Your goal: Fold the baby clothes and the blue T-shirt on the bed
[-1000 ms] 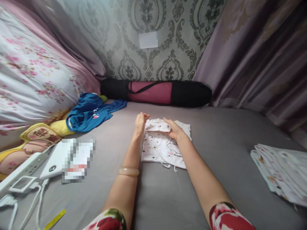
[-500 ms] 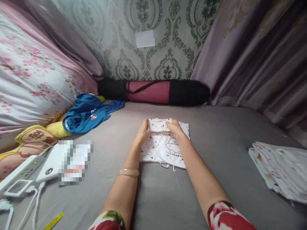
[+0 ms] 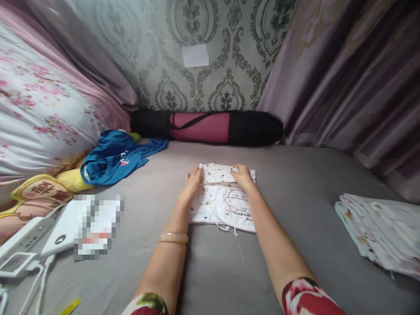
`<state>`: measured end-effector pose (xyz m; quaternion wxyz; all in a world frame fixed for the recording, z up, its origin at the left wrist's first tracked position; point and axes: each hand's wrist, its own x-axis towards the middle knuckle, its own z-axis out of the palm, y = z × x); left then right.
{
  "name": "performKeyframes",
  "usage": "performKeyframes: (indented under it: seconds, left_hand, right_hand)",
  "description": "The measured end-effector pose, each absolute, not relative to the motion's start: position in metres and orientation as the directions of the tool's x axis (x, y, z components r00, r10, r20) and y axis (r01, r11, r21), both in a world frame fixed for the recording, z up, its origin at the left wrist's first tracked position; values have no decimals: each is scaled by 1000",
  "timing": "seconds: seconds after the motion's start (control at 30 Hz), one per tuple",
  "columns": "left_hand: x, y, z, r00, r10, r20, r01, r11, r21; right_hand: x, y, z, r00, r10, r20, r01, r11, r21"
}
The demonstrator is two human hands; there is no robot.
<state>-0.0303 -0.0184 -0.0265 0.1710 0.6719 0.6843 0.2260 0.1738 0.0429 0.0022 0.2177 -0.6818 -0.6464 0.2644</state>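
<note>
A small white garment (image 3: 229,205) with scattered dots and a cartoon bear print lies flat on the grey sheet (image 3: 213,271), its far edge folded over toward me. My left hand (image 3: 193,183) rests with its fingers stretched flat on the garment's left side. At the far edge, my right hand (image 3: 242,175) has its fingertips curled on the folded-over strip. A pale bangle (image 3: 173,237) sits on my left wrist. Thin ties trail from the garment's near edge.
A stack of white printed cloth (image 3: 380,232) lies at the right. A blue garment (image 3: 114,157), a yellow plush cushion (image 3: 42,192), a power strip (image 3: 22,238) with cables and a white device sit at the left. A black-and-red rolled mat (image 3: 206,127) lies along the wall.
Both hands brought the garment's lifted far edge down toward me and laid it flat on the rest. My left hand went from raised to resting on the cloth.
</note>
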Motion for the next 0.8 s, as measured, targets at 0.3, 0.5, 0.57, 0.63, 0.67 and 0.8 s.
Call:
performKeyframes:
  seconds: [0.3,0.5,0.57,0.63,0.67,0.8]
  left_hand:
    - [-22,-17,-13,-41,991,124,880,-23,474]
    - [-3,-17,-16,101,981,167,908,-159,388]
    - [-4,-15,-22,95,988,119,918,-134,373]
    - [-6,-15,-26,63,996,65,927,-83,367]
    - [-6,-15,-27,45,998,41,931,-57,361]
    - [-5,-16,-22,1,1000,-15,947,4,321]
  right_hand:
    - [175,24,24,-21,998,51,909,40,-414]
    - [137,8,7,-438,890,126,818,453,-356]
    - [131,4,-4,-467,879,100,815,471,-338]
    - [129,2,-12,-466,880,86,821,467,-330]
    - [129,1,-14,-462,883,81,825,461,-328]
    - [128,1,-18,-438,896,77,841,438,-317]
